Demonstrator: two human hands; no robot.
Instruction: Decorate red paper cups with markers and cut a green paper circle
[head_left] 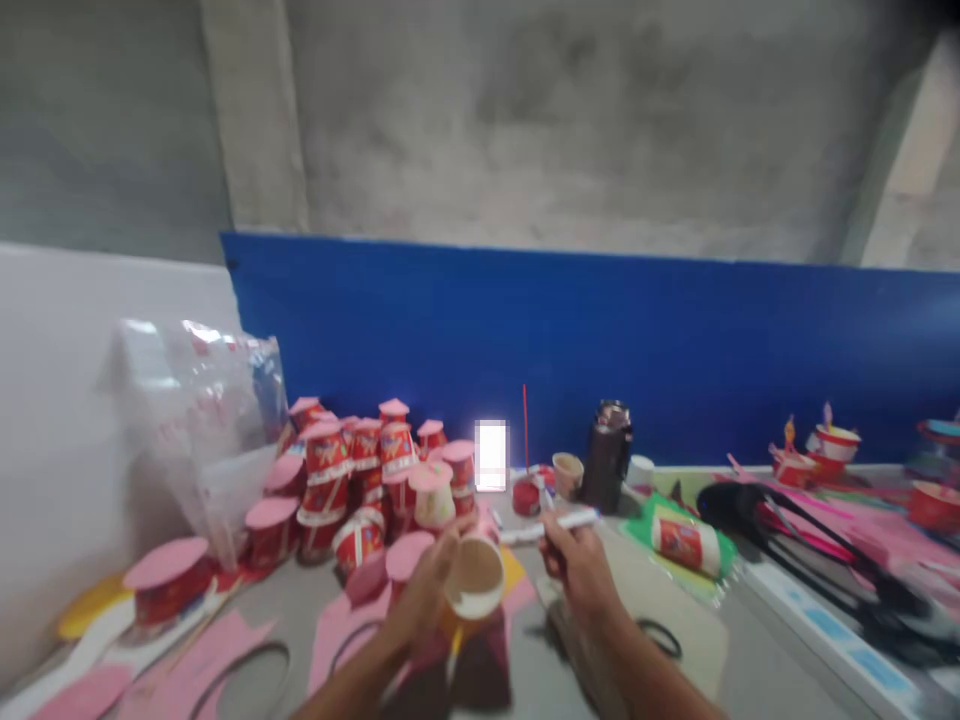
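Cup in your hands, many already capped.
A stack of red paper cups with pink round lids (360,480) stands left; your left hand (424,595) clasps an open, uncapped paper cup (474,580) above the grey table (765,660), your right hand (581,565) pinches a white marker pen (551,525).

A grey table (757,650) carries stacked red cups (360,480) and pink paper (195,660).

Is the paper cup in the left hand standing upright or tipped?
Tipped. The left hand holds the paper cup on its side, with the open mouth turned toward the camera, so the pale inside shows. It looks empty.
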